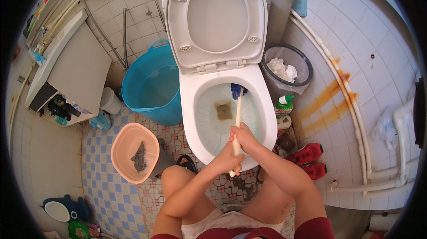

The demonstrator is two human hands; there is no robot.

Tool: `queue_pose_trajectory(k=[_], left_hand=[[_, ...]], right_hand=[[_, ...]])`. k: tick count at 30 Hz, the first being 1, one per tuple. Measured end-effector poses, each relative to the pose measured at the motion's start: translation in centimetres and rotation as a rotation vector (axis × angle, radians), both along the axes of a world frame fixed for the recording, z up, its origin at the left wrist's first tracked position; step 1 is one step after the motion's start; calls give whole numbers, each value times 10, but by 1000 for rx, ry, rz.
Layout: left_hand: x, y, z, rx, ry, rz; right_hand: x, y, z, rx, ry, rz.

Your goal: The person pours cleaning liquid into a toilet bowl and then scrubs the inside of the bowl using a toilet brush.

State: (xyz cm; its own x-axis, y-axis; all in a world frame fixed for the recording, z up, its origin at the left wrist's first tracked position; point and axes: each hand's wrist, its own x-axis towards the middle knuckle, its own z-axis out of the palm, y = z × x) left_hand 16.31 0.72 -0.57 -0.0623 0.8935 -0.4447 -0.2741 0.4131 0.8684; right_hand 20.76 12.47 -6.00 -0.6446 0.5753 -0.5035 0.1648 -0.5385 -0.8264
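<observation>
Both hands grip the white handle of a toilet brush (238, 112). My left hand (230, 157) wraps the lower end, close to the handle's tip. Just above it, my right hand (245, 137) closes around the middle of the handle. The blue bristle head (237, 91) touches the inner wall of the white toilet bowl (188, 105), at the back right. Greenish liquid streaks the inside of the bowl, and a brownish stain rings the drain (224, 111). The toilet's seat and lid (217, 18) are raised.
Left of the toilet stand a blue tub of water (150, 108) and a pink basin (116, 152) holding a grey cloth. A lined waste bin (287, 48), a green cleaner bottle (283, 106) and red shoes (308, 160) are on the right. White pipes (347, 95) run along the right wall.
</observation>
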Motion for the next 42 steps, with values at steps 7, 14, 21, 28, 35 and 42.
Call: queue_pose_trajectory(k=[7, 14, 21, 28, 35, 42], left_hand=[[6, -8, -6, 66, -101, 256], [8, 5, 1, 29, -22, 32], [10, -8, -5, 51, -82, 290], [12, 11, 6, 18, -61, 52], [5, 1, -1, 5, -21, 109], [-13, -4, 4, 32, -208, 192]], right_hand=[[-23, 2, 8, 52, -31, 286], [4, 5, 1, 9, -1, 2], [-23, 1, 1, 122, -50, 307], [5, 13, 4, 57, -40, 60], [-7, 10, 5, 45, -77, 168], [-29, 3, 13, -2, -77, 154]])
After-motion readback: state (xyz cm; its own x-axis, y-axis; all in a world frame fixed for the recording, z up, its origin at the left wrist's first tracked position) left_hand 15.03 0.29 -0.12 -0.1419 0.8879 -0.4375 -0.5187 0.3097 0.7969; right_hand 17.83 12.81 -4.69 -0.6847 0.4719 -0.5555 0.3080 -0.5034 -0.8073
